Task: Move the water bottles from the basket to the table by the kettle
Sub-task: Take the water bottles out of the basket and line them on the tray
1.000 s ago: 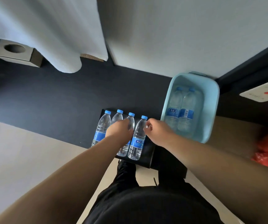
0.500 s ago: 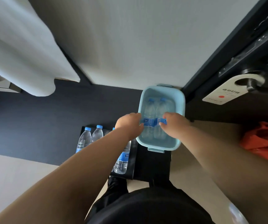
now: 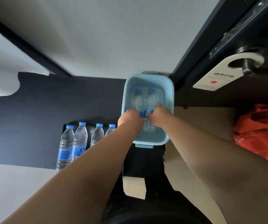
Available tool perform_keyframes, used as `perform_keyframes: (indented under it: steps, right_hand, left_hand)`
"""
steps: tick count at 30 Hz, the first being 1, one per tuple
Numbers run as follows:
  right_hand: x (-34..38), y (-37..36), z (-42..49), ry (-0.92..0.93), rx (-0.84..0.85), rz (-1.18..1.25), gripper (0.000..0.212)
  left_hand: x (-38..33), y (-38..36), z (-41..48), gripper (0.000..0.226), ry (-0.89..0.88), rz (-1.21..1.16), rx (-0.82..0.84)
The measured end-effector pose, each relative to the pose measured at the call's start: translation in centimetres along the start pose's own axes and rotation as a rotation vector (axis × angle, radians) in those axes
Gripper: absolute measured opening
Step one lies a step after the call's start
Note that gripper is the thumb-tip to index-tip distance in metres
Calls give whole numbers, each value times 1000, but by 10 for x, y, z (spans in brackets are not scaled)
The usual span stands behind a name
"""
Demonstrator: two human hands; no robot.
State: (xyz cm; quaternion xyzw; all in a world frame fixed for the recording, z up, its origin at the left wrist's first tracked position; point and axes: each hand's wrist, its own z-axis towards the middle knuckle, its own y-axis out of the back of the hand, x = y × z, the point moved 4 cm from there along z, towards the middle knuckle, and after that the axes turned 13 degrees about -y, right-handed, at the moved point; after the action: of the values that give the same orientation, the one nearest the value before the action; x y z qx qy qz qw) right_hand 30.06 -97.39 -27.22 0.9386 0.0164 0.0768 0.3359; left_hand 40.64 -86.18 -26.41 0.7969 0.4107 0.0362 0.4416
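Observation:
A light blue basket (image 3: 170,94) stands at the centre and holds two clear water bottles with blue caps. My left hand (image 3: 130,119) grips the left bottle (image 3: 136,98) at its blue label. Around the label of the right bottle (image 3: 151,97) curls my right hand (image 3: 156,115). Both hands are inside the basket. To the left, several more bottles (image 3: 80,139) stand in a row on a black tray (image 3: 66,126); my left forearm hides part of that row. No kettle is in view.
A dark door with a metal handle (image 3: 246,65) and a white hanger sign (image 3: 218,78) is at the upper right. An orange plastic bag (image 3: 257,131) lies at the right. A white curtain (image 3: 5,75) hangs at the left, above the dark surface.
Both hands left the row of bottles on the tray, moved right into the basket and took hold of the two bottles there. The view swung to the right.

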Motion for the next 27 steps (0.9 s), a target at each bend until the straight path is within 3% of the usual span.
perform_keyframes:
  steps: [8,18,27]
  right_hand:
    - [-2,-32,30,-287,104,315,57]
    - [-13,-66,49,-351,86,546,59]
    - [-10,-53,39,-410,155,490,55]
  left_hand:
    - [3,-44,26,49,202,-255,47]
    - [9,-68,47,58,298,-507,-89]
    - [10,-58,43,65,271,-458,60]
